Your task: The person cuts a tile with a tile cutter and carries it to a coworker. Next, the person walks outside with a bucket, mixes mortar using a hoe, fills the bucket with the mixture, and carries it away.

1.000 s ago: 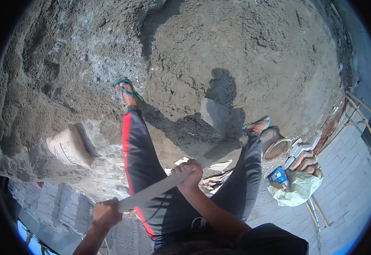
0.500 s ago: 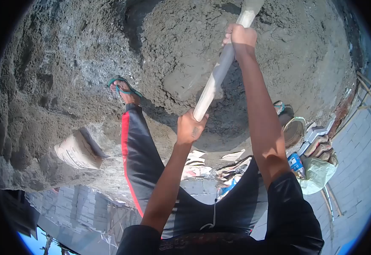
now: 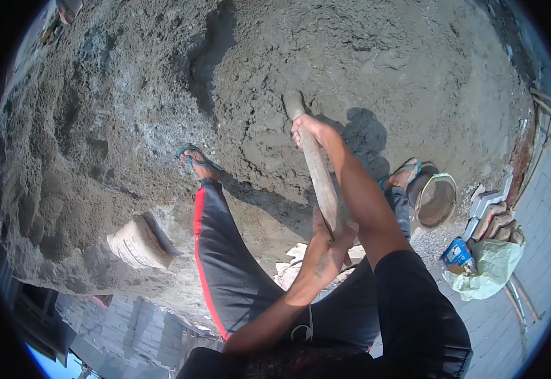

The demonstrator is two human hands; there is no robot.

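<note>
Both my hands are on a long, pale wooden tool handle [image 3: 321,174] that slopes down across the wet grey mortar [image 3: 263,136]. My right hand [image 3: 310,128] is closed around its far part, just below a grey, mortar-coated end [image 3: 293,104]. The working head of the tool cannot be made out; it seems to lie in the mortar. My left hand [image 3: 331,243] grips the near butt end of the handle, close to my body. My sandalled feet stand on either side, the left foot [image 3: 198,163] on the mix and the right foot [image 3: 405,172] at its edge.
A mortar-smeared bucket [image 3: 435,201] stands beside my right foot. A paper cement sack [image 3: 137,245] lies at left. Folded sacks [image 3: 496,222], a blue packet [image 3: 458,254] and a pale green plastic bag [image 3: 493,268] lie at right, near wooden sticks [image 3: 550,114] on paving.
The handle has been drawn back toward my body and its far end has swung left. My right hand came nearer with it; my left hand shifted right and closer to me.
</note>
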